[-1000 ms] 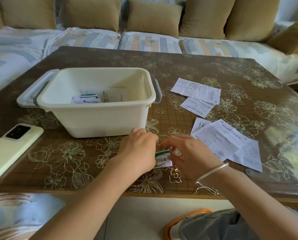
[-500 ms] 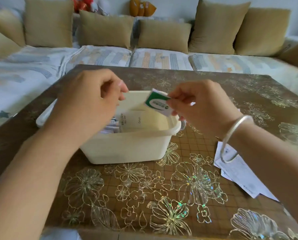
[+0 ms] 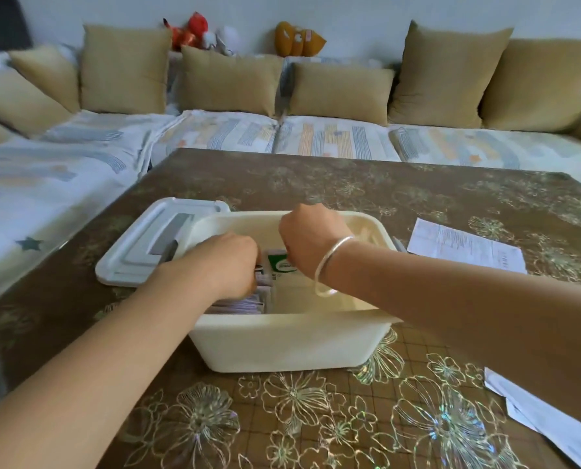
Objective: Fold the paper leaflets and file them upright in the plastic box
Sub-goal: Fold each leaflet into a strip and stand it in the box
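white box (image 3: 282, 343), right hand (image 3: 311, 236) pinches a green folded leaflet (image 3: 280, 264) inside it — upright, left hand (image 3: 228, 262) on the filed leaflets (image 3: 238, 304) — cannot tell its grip

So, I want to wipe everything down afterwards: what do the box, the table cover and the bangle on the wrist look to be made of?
Box: cream plastic, smooth and faintly glossy, with a moulded rolled rim.
Table cover: probably vinyl film. It is glossy, catches glare, and its printed flowers shimmer iridescent.
Bangle: silvery metal, judging by its bright polish. It may be silver, but the look alone leaves that open.
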Motion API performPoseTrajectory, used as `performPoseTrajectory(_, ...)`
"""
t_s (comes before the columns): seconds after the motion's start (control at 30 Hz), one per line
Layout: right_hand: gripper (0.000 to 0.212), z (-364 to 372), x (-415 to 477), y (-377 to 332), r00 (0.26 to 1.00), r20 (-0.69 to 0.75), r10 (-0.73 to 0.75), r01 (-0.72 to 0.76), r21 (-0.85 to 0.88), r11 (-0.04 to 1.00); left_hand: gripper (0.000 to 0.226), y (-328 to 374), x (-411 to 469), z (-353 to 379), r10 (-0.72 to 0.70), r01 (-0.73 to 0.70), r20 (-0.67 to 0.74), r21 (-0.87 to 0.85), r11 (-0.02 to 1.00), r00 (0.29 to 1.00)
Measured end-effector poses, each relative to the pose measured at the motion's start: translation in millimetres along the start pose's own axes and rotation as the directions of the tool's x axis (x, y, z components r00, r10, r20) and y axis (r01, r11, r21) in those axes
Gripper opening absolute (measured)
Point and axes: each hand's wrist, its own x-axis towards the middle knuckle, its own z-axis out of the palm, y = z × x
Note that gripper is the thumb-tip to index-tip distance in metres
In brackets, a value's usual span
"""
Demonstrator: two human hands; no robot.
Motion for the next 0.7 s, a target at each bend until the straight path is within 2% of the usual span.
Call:
performPoseTrajectory(0.17, 0.021, 11.6, 8.0, -12.5, 0.997, 0.011, -0.072, 0.073, -0.055, 0.996, 0.030, 0.5, -3.8, 1.6, -0.023, 0.023, 0.005, -0.022, 1.000, 1.000)
performPoseTrajectory(0.27, 0.017, 17.1, 14.9, -17.5, 0.996, 0.012, -0.091, 0.091, -0.043, 0.995, 0.032, 1.4, -5.2, -0.5, -0.028, 0.028, 0.005, -0.032, 0.999, 1.000)
performPoseTrajectory(0.43, 0.019, 28.1, 29.9, -21.8, 0.999, 0.043, -0.025, 0.020, 0.097, 0.995, 0.020, 2.1, -8.7, -5.2, -0.039, 0.035, -0.091, -0.047, 0.998, 0.995)
performPoseTrajectory(0.53, 0.016, 36.9, 35.5, -19.0, 0.996, 0.088, 0.001, -0.020, 0.222, 0.975, 0.024, -0.5, -14.0, -8.4, -0.045, 0.039, -0.194, -0.039, 0.999, 0.980)
performPoseTrajectory(0.63, 0.020, 27.9, 29.0, -12.8, 0.984, 0.180, -0.001, -0.066, 0.363, 0.929, 0.039, -10.2, -18.5, -14.4, -0.028, -0.006, -0.283, -0.118, 0.993, 0.959)
performPoseTrajectory(0.7, 0.023, 16.1, 22.9, -5.7, 0.987, 0.160, 0.021, -0.085, 0.407, 0.909, 0.041, -14.8, -23.4, -20.8, -0.015, -0.045, -0.338, -0.167, 0.985, 0.941)
